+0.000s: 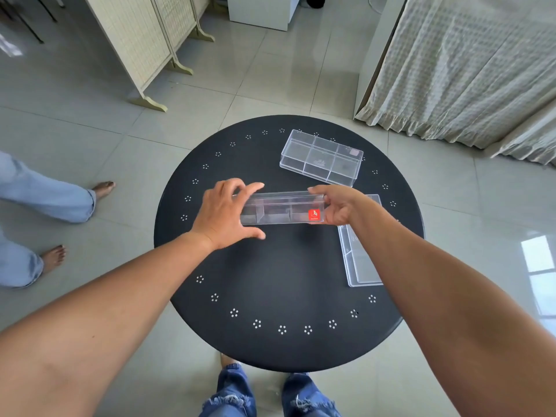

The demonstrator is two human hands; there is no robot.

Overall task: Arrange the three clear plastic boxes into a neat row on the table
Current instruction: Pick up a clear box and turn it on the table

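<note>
Both hands hold one clear box by its ends, over the middle of the round black bench. The left hand has its grip wrapped on the left end. The right hand pinches the end with the red sticker. It may be lifted a bit; that is hard to tell. A second box lies past the right grip. A third box lies under the right arm, turned another way. Next, set this box down straight, then line up the others beside it.
</note>
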